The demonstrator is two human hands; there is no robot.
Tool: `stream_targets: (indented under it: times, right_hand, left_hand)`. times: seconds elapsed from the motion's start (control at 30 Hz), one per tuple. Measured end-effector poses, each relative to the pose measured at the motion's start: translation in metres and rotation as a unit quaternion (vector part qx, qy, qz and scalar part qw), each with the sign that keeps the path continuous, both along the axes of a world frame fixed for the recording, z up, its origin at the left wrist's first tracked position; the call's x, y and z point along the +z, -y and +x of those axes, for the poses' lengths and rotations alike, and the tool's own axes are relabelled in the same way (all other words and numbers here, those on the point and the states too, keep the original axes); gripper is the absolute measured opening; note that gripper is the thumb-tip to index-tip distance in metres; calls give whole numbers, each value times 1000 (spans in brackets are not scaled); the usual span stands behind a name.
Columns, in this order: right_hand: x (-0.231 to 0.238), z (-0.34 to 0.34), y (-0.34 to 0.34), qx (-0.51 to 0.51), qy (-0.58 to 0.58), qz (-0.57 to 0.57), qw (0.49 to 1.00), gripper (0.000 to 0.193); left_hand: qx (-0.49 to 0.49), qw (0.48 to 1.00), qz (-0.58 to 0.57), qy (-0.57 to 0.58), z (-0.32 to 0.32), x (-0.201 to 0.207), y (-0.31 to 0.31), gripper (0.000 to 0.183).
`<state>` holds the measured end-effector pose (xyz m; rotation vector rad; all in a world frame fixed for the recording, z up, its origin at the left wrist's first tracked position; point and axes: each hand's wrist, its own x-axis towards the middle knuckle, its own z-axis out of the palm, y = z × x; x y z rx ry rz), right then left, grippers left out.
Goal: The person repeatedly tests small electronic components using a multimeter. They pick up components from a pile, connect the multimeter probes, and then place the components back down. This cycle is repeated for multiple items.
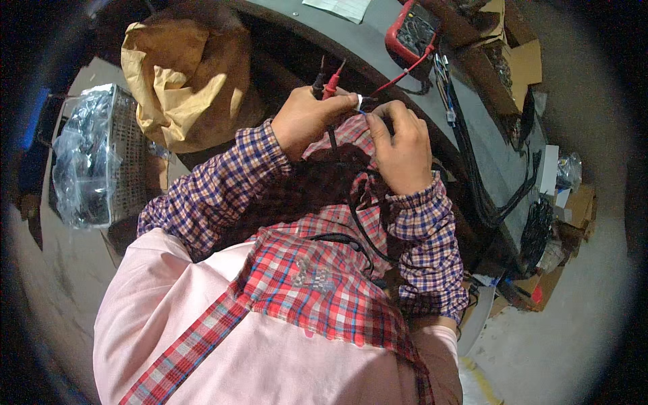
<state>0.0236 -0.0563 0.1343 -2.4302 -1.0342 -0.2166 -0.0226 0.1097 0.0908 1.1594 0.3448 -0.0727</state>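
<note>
The grey tabletop [368,50] slants along the far right side, just beyond the hands. Left of it, a crumpled brown sack [179,84] crowds the left forearm, and a pale basket [123,152] carrying a clear plastic bag [81,158] stands farther out. Black cables [466,162] lie along the tabletop, taking up room right of the right hand. The red meter [408,34] sits near the edge, presumably to keep its lead within reach. Both hands meet above the lap, probably for a close view. The left hand [314,118] grips a red probe [331,86] and a black probe [318,86], tips upward, perhaps to leave its thumb free for the small white piece [360,102] at its tip. The right hand [403,145] is narrowed to a pinch, seemingly on a thin blue wire [363,112] beside that piece.
</note>
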Motion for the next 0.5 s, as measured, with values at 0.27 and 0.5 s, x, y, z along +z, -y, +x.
stream_targets:
  times: [0.27, 0.5]
  right_hand:
    - [-4, -23, 41, 19, 53, -72, 996, 20]
    - [-40, -47, 5, 77, 5, -38, 996, 23]
  left_hand:
    - [1, 995, 99, 13, -8, -33, -33, 24]
    - [-19, 953, 300, 38, 0, -68, -57, 26]
